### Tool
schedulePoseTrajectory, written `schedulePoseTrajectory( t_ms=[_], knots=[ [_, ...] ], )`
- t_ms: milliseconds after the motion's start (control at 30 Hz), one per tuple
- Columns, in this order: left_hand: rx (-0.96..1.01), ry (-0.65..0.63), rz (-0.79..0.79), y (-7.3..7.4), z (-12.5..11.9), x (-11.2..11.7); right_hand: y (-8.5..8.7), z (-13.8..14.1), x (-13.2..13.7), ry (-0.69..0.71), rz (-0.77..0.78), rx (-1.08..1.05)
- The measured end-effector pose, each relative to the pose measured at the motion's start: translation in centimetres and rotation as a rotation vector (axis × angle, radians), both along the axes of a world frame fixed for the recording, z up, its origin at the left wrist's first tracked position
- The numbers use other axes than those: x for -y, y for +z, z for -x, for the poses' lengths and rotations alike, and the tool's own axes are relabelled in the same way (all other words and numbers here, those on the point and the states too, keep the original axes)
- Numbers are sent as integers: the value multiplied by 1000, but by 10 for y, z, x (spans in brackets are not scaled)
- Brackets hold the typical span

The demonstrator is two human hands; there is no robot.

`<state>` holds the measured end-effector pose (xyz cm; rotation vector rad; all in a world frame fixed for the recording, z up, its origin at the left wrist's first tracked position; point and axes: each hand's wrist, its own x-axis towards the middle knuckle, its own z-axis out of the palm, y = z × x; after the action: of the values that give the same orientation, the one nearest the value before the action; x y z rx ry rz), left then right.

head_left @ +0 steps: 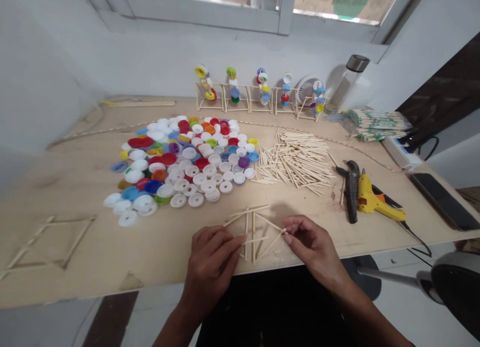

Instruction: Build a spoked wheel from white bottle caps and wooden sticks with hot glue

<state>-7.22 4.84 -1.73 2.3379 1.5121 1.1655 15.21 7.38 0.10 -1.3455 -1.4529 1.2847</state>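
Near the table's front edge, my right hand (313,244) pinches the corner of a triangular stick frame (254,237) between thumb and fingertips. My left hand (210,262) is closed at the left side of the same work, with a thin wooden stick (258,240) jutting rightward from its fingertips. Other sticks around its fingers are partly hidden, and I cannot tell which of them are joined. A loose pile of wooden sticks (296,159) lies beyond my right hand. Many coloured bottle caps (195,169), some with holes, spread out beyond my left hand.
A yellow glue gun (375,199) and black pliers-like tool (351,189) lie right, near a phone (446,199) and power strip (401,152). Several stick-and-cap models (234,89), a small fan (308,89) and bottle (347,84) stand behind. A stick frame (75,242) lies left.
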Motion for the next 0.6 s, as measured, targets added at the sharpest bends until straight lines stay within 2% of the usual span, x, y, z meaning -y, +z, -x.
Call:
schedulePoseTrajectory(
  t_ms=[133,333,600],
  knots=[
    [6,12,5,0,1,1,-2,7,-1,-4,24,-91],
    [18,15,-3,2,1,1,0,11,0,-13,21,-89],
    [-1,13,6,4,-2,2,15,8,5,-65,-237,93]
  ],
)
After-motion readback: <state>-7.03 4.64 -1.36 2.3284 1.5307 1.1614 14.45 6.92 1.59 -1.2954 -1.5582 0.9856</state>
